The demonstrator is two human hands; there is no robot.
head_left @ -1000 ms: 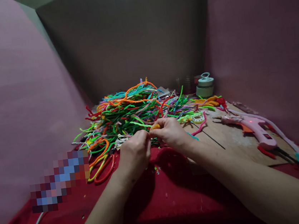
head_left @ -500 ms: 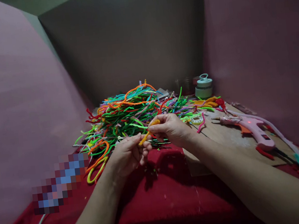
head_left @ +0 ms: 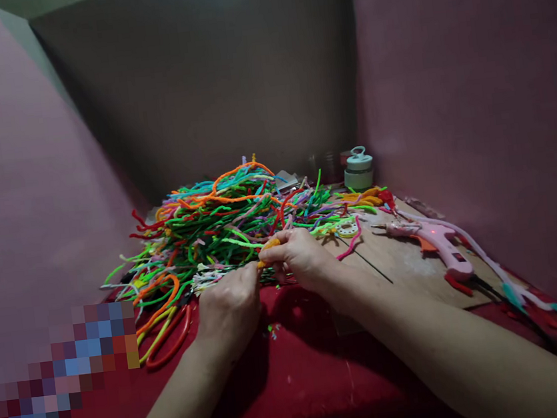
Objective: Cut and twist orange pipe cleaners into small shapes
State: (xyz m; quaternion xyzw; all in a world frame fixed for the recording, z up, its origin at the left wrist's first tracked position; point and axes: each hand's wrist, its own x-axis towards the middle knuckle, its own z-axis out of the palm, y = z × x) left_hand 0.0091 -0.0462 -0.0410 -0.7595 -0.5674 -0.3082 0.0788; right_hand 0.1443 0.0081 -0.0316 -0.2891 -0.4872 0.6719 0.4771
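My left hand (head_left: 229,308) and my right hand (head_left: 297,257) meet in front of a big heap of coloured pipe cleaners (head_left: 224,218). Both have their fingers pinched on a short orange pipe cleaner (head_left: 267,245) held between them. The hands hover just above the red cloth (head_left: 297,374), at the near edge of the heap. A bundle of pale cut ends (head_left: 206,279) lies just left of my left hand.
A pink hot glue gun (head_left: 436,241) with a red light rests on a wooden board (head_left: 405,265) to the right. A pale green lidded pot (head_left: 358,169) stands at the back. Orange and yellow loops (head_left: 163,319) lie at left. Pink walls close in on both sides.
The hands had drawn apart, stretching the orange piece, and have now come back together. The view has shifted, so everything sits a little further left.
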